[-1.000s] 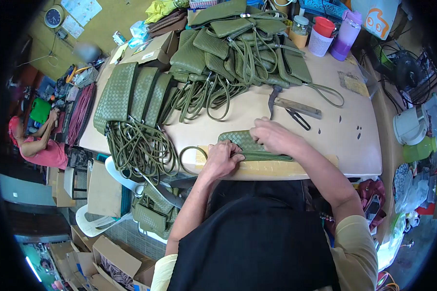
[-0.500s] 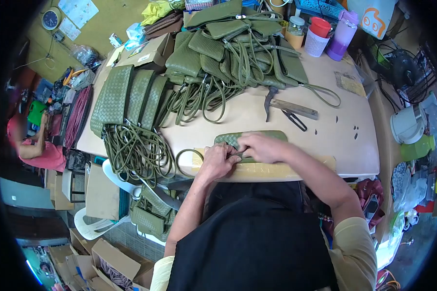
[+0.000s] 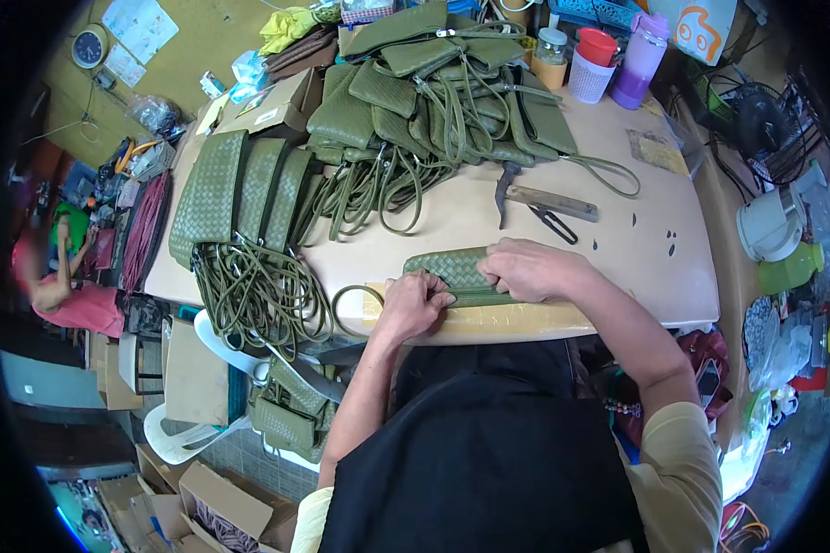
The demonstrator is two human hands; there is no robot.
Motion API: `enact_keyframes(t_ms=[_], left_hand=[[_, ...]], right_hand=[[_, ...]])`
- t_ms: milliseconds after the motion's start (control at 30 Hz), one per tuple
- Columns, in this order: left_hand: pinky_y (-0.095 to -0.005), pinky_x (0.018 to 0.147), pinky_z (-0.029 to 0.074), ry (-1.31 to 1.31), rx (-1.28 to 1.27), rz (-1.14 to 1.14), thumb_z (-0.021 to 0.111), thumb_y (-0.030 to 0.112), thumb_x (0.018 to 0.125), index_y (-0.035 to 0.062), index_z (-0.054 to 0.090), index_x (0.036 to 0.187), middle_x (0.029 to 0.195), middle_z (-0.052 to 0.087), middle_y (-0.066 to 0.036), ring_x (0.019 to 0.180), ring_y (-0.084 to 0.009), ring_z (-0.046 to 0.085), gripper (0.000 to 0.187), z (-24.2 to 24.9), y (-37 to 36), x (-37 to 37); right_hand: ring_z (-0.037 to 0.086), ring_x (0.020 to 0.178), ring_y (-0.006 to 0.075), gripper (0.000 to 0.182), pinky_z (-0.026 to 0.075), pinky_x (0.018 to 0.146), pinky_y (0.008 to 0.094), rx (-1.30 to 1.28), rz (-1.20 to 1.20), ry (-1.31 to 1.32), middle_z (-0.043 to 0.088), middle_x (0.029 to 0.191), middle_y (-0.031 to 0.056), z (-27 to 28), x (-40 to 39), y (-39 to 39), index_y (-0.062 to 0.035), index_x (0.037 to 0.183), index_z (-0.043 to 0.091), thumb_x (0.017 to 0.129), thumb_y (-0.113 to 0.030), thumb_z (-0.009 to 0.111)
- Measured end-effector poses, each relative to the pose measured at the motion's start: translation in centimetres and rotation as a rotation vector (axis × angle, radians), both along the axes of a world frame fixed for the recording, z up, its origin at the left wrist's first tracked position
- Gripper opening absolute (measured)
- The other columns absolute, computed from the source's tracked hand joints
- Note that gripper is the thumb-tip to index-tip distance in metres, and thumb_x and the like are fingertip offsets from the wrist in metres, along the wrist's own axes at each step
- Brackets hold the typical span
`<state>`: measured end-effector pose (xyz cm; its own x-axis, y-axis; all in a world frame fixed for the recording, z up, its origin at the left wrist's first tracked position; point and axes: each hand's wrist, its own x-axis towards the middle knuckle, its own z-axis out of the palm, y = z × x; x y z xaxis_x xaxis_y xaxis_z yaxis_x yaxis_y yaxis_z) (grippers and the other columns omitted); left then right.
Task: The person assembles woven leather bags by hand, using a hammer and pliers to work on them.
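A green woven pouch [image 3: 461, 267] lies flat near the table's front edge, over a yellowish taped strip [image 3: 498, 321]. My left hand [image 3: 415, 304] is closed on the pouch's lower left end, fingers pinched together. A thin green wrist strap [image 3: 344, 300] loops out beside that hand. My right hand [image 3: 537, 269] is closed in a pinch at the right part of the pouch, covering that end. Whatever small part its fingertips grip, perhaps on the pouch's edge, is hidden.
Green woven pouches [image 3: 378, 92] with straps are heaped at the back, and more [image 3: 207, 198] are stacked on the left. A hammer [image 3: 504, 194], a wooden-looking bar [image 3: 553, 203] and black snips [image 3: 555, 225] lie beyond my hands. Cups and a purple bottle [image 3: 638, 64] stand back right. Another person [image 3: 74, 304] sits far left.
My right hand has slid to the right along the pouch, away from my left hand, uncovering more of the weave. My left hand stays at the left end.
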<state>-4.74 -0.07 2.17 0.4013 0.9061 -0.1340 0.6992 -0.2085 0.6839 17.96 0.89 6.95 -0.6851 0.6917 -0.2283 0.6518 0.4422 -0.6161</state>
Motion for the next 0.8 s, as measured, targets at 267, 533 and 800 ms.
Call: enact_keyframes(t_ms=[267, 533, 800], left_hand=[[-0.0432, 0.075, 0.044, -0.003, -0.018, -0.017, 0.073, 0.021, 0.076, 0.0020, 0.069, 0.083, 0.080, 0.064, -0.017, 0.078, -0.0329, 0.062, 0.021, 0.0, 0.2, -0.1], [-0.0391, 0.070, 0.047, -0.040, 0.031, -0.031, 0.073, 0.019, 0.076, 0.0009, 0.069, 0.084, 0.079, 0.064, -0.016, 0.074, -0.0309, 0.063, 0.020, 0.2, -0.6, -0.3], [-0.0397, 0.076, 0.047, -0.054, 0.104, -0.152, 0.076, 0.017, 0.073, 0.0008, 0.069, 0.089, 0.085, 0.062, -0.016, 0.081, -0.0319, 0.060, 0.024, 0.0, -1.3, 2.1]], right_hand=[[0.057, 0.083, 0.0325, 0.013, 0.045, 0.075, 0.0401, -0.162, -0.028, 0.143, 0.056, 0.083, 0.0148, -1.2, 4.9, -0.6, 0.0007, 0.083, 0.054, 0.078, -0.005, 0.065], [0.054, 0.088, 0.0326, 0.010, 0.044, 0.079, 0.0412, 0.232, -0.144, 0.059, 0.056, 0.087, 0.0138, -1.8, 6.6, -3.9, -0.0025, 0.084, 0.058, 0.076, -0.001, 0.063], [0.052, 0.091, 0.0331, 0.010, 0.043, 0.080, 0.0411, 0.217, -0.119, 0.346, 0.054, 0.087, 0.0132, -3.2, 0.2, -3.5, -0.0026, 0.086, 0.058, 0.078, -0.001, 0.063]])
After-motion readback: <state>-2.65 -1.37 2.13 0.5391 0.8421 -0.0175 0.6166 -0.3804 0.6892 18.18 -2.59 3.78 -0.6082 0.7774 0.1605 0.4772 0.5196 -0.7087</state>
